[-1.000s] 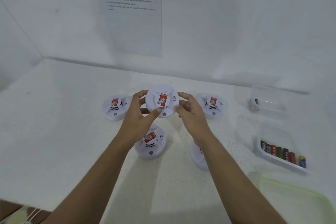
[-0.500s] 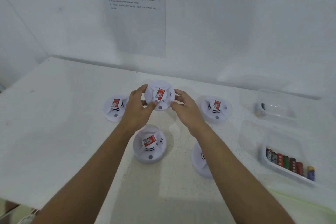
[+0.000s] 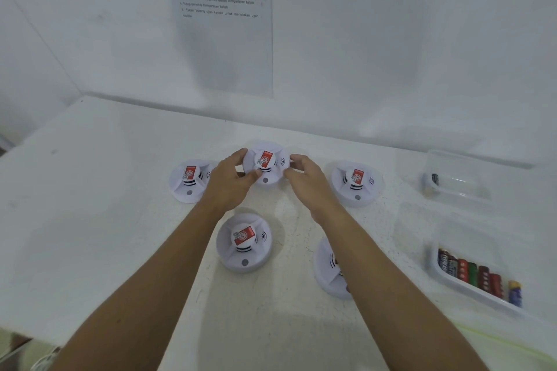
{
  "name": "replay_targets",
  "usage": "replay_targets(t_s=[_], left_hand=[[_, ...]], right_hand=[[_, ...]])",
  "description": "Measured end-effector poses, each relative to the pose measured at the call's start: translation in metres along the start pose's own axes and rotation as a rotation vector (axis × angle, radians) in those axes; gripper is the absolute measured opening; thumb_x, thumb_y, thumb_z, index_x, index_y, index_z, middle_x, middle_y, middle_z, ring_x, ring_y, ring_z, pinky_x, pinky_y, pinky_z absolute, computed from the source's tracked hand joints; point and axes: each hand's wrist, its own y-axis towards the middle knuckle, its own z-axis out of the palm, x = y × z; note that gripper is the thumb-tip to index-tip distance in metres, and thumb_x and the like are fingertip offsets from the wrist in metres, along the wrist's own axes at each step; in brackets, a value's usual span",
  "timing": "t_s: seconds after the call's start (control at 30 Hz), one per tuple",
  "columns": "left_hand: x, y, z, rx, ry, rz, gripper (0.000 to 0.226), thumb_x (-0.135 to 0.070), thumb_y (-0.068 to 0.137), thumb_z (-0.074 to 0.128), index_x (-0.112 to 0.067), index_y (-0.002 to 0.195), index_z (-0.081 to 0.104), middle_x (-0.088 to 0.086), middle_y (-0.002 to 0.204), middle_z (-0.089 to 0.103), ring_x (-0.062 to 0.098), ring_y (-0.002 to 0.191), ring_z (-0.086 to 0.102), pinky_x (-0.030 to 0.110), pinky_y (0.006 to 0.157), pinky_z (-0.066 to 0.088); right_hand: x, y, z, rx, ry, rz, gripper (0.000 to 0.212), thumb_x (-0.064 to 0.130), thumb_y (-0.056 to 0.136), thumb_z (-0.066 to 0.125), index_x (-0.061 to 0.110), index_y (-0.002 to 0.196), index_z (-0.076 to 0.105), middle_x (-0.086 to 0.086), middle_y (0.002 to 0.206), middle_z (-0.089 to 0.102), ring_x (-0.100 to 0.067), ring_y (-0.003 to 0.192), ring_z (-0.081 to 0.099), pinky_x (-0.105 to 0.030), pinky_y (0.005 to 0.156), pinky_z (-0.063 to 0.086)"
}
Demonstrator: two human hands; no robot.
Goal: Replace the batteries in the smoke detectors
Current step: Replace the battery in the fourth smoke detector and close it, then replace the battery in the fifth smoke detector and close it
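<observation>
White round plastic smoke detector with a red label (image 3: 266, 164) is at the back middle of the white table (image 3: 105, 220), and we hold it by the rim: our left hand (image 3: 232, 182) curls around its left edge, our right hand (image 3: 307, 182) pinches its right edge. We cannot tell if it touches the table. Four other detectors (image 3: 188, 181) lie around it, one of them between our forearms, and a clear tray (image 3: 476, 291) of batteries (image 3: 479, 275) stands at right.
</observation>
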Motion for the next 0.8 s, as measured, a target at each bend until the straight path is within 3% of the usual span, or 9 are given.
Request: replay_targets(t_s=[0.13, 0.2, 0.27, 0.33, 0.43, 0.5, 0.57, 0.67, 0.8], left_hand=[[0.001, 0.002, -0.001, 0.065, 0.150, -0.063, 0.023, -0.030, 0.092, 0.066, -0.011, 0.104, 0.064, 0.003, 0.099, 0.071, 0.026, 0.092, 0.066, 0.042, 0.082, 0.052], [0.000, 0.002, 0.001, 0.066, 0.190, -0.093, 0.026, -0.029, 0.093, 0.064, -0.003, 0.098, 0.061, 0.011, 0.092, 0.068, 0.028, 0.081, 0.060, 0.043, 0.075, 0.048], [0.001, 0.003, 0.003, 0.037, 0.197, -0.103, 0.026, -0.029, 0.093, 0.063, -0.005, 0.085, 0.057, 0.012, 0.081, 0.061, 0.022, 0.073, 0.050, 0.038, 0.070, 0.041], [0.002, 0.003, 0.003, 0.008, 0.201, -0.114, 0.028, -0.029, 0.094, 0.064, -0.027, 0.072, 0.046, -0.003, 0.077, 0.054, 0.017, 0.079, 0.049, 0.033, 0.075, 0.040], [-0.001, 0.000, 0.004, -0.003, 0.213, -0.100, 0.014, -0.027, 0.094, 0.064, -0.030, 0.092, 0.050, -0.012, 0.092, 0.060, 0.021, 0.094, 0.059, 0.030, 0.083, 0.041], [-0.002, -0.003, 0.001, 0.011, 0.188, -0.105, 0.034, -0.028, 0.095, 0.063, -0.017, 0.126, 0.056, 0.002, 0.133, 0.060, 0.022, 0.114, 0.061, 0.033, 0.094, 0.045], [-0.001, -0.006, -0.007, -0.012, 0.165, -0.102, 0.054, -0.027, 0.095, 0.063, -0.013, 0.144, 0.046, 0.003, 0.147, 0.050, 0.019, 0.121, 0.057, 0.034, 0.100, 0.046], [-0.001, -0.017, -0.022, -0.063, 0.130, 0.007, 0.045, -0.020, 0.095, 0.063, -0.018, 0.139, 0.053, -0.005, 0.139, 0.057, 0.011, 0.116, 0.058, 0.021, 0.092, 0.044], [0.013, -0.040, -0.051, -0.208, 0.093, 0.078, 0.029, -0.016, 0.093, 0.065, -0.025, 0.121, 0.067, -0.011, 0.110, 0.067, -0.002, 0.093, 0.061, -0.001, 0.075, 0.040]], right_hand=[[-0.002, 0.004, -0.001, 0.017, -0.150, 0.072, 0.032, 0.016, 0.098, 0.044, 0.006, 0.121, 0.064, -0.011, 0.123, 0.068, -0.026, 0.112, 0.062, -0.043, 0.098, 0.051], [-0.002, 0.005, -0.001, 0.037, -0.192, 0.085, 0.033, 0.017, 0.097, 0.043, 0.001, 0.118, 0.063, -0.015, 0.116, 0.069, -0.027, 0.100, 0.064, -0.040, 0.091, 0.050], [0.000, 0.005, 0.000, 0.045, -0.224, 0.084, 0.035, 0.019, 0.096, 0.044, -0.005, 0.117, 0.059, -0.011, 0.097, 0.064, -0.020, 0.083, 0.052, -0.033, 0.075, 0.040], [0.002, 0.005, 0.002, 0.047, -0.250, 0.090, 0.031, 0.020, 0.095, 0.045, -0.005, 0.106, 0.059, -0.004, 0.089, 0.053, -0.017, 0.077, 0.044, -0.032, 0.068, 0.033], [0.001, 0.005, 0.002, 0.043, -0.277, 0.106, 0.014, 0.020, 0.093, 0.048, 0.007, 0.091, 0.053, -0.004, 0.088, 0.050, -0.017, 0.074, 0.042, -0.031, 0.064, 0.033], [0.001, 0.005, 0.003, 0.057, -0.278, 0.089, 0.026, 0.022, 0.093, 0.051, 0.003, 0.109, 0.057, -0.009, 0.103, 0.058, -0.021, 0.090, 0.054, -0.033, 0.078, 0.043], [0.001, 0.004, 0.006, 0.041, -0.313, 0.053, 0.045, 0.025, 0.095, 0.054, 0.003, 0.134, 0.048, -0.011, 0.132, 0.055, -0.028, 0.122, 0.050, -0.042, 0.101, 0.044], [0.003, -0.003, 0.016, -0.007, -0.343, -0.070, 0.059, 0.022, 0.093, 0.059, 0.011, 0.148, 0.039, -0.009, 0.147, 0.046, -0.031, 0.138, 0.037, -0.045, 0.110, 0.037], [0.006, -0.011, 0.039, -0.039, -0.358, -0.219, 0.053, 0.017, 0.090, 0.060, 0.014, 0.142, 0.047, -0.004, 0.138, 0.054, -0.026, 0.133, 0.044, -0.042, 0.109, 0.040]])
